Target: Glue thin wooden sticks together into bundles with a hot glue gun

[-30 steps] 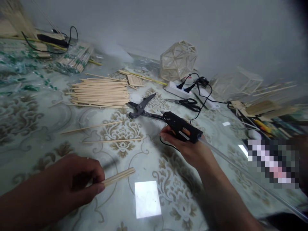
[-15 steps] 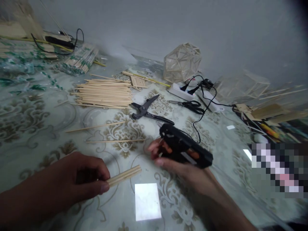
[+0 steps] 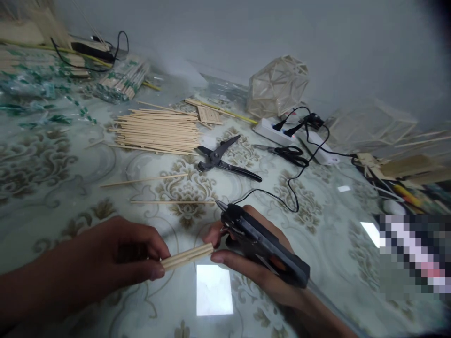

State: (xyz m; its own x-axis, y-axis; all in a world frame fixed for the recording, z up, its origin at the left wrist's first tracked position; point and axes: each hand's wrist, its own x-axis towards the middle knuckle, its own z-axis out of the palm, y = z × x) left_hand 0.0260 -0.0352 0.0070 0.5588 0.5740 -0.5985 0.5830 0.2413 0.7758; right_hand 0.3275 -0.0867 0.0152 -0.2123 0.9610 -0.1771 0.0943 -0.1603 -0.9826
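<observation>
In the head view, the left hand (image 3: 123,253) is clamped, thumb against fingers, on a short bundle of sticks (image 3: 188,257) held above the patterned tabletop (image 3: 169,314), its free end slanting up to the right. The right hand (image 3: 255,272) is wrapped around a black glue gun (image 3: 264,237), with a clear glue stick (image 3: 327,300) running out of its rear. The right thumb and a fingertip lie right by the free end of the bundle; whether they touch it, I cannot tell. The gun's nozzle (image 3: 221,205) points up and to the left, close in view to the right end of the nearer loose stick (image 3: 172,202); contact there is unclear too. A farther loose stick (image 3: 144,180) lies beyond that one, and past both sits a wide pile of sticks (image 3: 158,131). Dark cutters (image 3: 214,158) rest with blades apart just beside the pile, with black-handled scissors (image 3: 291,153) to their right. Behind the scissors are a white power strip (image 3: 273,134) with plugs in it and a many-sided stick frame (image 3: 278,87) near the wall
</observation>
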